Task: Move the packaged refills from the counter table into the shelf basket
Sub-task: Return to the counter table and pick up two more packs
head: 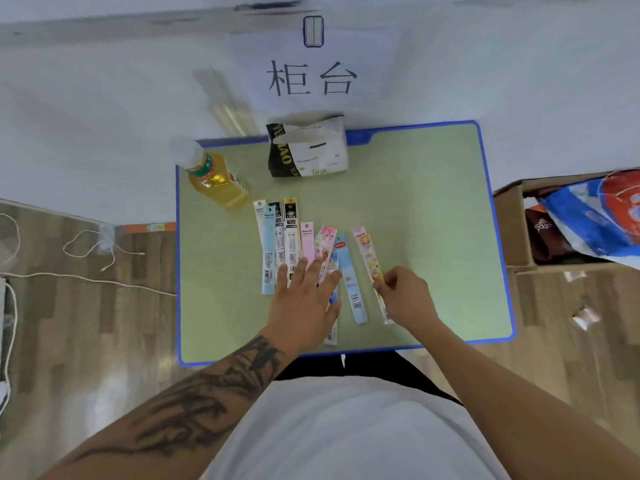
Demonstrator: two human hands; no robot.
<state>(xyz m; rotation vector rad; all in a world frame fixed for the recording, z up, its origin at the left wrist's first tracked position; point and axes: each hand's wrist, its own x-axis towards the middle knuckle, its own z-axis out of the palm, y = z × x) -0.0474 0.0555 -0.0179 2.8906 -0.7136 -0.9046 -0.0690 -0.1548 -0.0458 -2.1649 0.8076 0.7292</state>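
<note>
White shirt (pixel 346 431) fills the bottom edge, tattooed left forearm (pixel 194 407) beside it. Green desk with blue rim (pixel 433 209) holds a yellow-drink plastic bottle (pixel 214 178) far left, a black-and-white tissue pack (pixel 308 150) at the back. Long flat packaged refills (pixel 277 237) lie fanned mid-desk. Left hand (pixel 304 296), fingers spread flat, presses on the middle packs. Right hand (pixel 405 292) pinches the orange cartoon-print refill pack (pixel 370 261), lower end touching the desk. Cardboard box (pixel 516 230) far right.
</note>
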